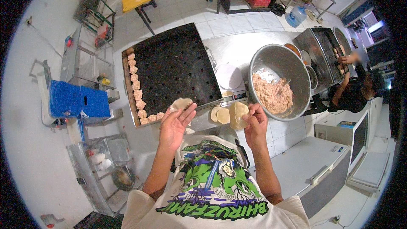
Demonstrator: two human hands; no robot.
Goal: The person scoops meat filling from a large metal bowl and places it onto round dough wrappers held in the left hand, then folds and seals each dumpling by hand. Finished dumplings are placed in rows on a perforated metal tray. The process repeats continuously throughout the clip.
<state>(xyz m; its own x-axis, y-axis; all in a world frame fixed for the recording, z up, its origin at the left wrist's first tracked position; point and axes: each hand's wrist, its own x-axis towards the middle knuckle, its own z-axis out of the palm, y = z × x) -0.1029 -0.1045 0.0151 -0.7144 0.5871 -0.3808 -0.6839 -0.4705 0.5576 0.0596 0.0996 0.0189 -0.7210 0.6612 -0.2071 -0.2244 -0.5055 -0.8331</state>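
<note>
My left hand [176, 128] is palm up with its fingers stretched out, and a pale round dumpling wrapper [181, 103] rests against the fingers. With thumb and fingers my right hand [257, 126] pinches another thin wrapper [238, 115]. More wrappers [220, 114] lie on the table just left of it. Beyond my left hand is a large black perforated tray [169, 68]; filled dumplings [136, 85] line its left side and part of the near edge. A big grey bowl [302, 97] of minced filling [273, 93] with a utensil in it stands right of my right hand.
A white round plate [229, 76] and a small scale [238, 96] sit between tray and bowl. Smaller bowls [311, 77] stand beside the big bowl. At the right a person [354, 87] reaches over a second black tray [326, 48]. A white chest freezer [311, 157] is at lower right.
</note>
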